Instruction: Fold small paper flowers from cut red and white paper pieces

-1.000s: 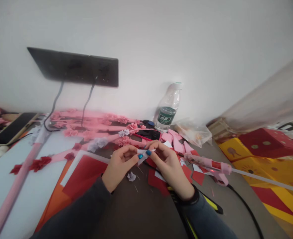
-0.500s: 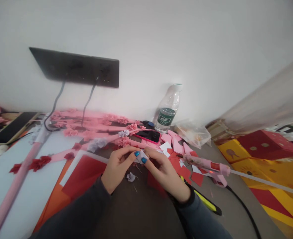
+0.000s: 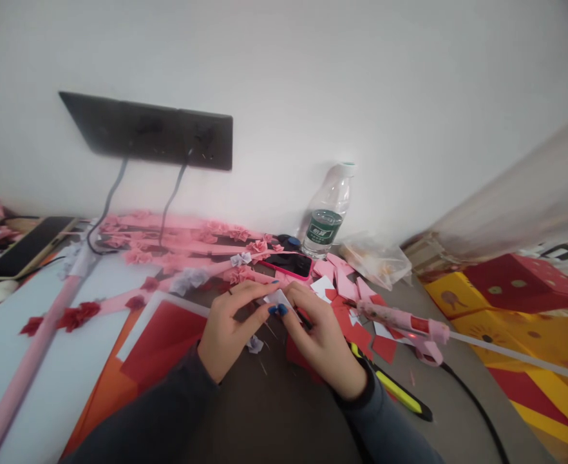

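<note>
You face a plain, pale grey wall filling the far side of the scene. On its left part sits a wide, dark panel, two grey cables running down from it. Before you stretches a grey-brown worktop. At far right, a pale, blurred surface slants upward; the light looks soft and dim.

We had soft, flat light; the bottle cast a faint shadow left on the far wall. The branches blurred hazily, and the boxes at right looked stretched.
</note>
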Action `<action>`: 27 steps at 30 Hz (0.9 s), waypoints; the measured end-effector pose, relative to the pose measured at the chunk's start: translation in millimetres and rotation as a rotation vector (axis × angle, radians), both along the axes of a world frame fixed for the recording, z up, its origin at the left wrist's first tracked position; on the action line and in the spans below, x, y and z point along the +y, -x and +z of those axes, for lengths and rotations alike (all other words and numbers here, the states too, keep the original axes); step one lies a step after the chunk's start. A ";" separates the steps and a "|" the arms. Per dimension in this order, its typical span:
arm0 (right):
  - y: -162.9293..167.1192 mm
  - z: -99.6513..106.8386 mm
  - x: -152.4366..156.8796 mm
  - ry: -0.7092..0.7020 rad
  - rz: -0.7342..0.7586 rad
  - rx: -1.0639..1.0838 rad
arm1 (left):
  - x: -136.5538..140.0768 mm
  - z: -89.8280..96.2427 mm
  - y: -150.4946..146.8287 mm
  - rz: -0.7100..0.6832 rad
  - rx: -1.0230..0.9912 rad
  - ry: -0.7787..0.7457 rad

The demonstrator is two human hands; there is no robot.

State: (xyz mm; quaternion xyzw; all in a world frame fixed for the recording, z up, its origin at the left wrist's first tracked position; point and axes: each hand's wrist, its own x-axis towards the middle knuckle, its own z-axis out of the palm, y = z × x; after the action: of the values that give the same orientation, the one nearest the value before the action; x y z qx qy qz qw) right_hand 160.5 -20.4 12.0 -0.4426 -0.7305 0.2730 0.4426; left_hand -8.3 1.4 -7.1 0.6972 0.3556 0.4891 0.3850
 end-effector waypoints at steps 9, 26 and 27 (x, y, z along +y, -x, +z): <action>0.5 -1.0 -0.2 0.094 0.047 0.070 | -0.3 2.1 3.6 -0.008 0.095 -0.088; 0.4 -4.4 -0.4 0.024 0.003 -0.029 | -3.5 5.3 2.4 -0.021 0.103 -0.100; 0.5 -4.1 -0.9 0.031 0.003 -0.023 | -3.2 5.3 2.6 -0.024 0.104 -0.109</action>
State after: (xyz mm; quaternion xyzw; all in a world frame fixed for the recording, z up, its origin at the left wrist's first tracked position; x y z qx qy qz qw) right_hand 160.0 -21.3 7.9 -0.4515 -0.7321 0.2795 0.4268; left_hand -10.9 -1.8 -1.8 0.7457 0.3397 0.4663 0.3332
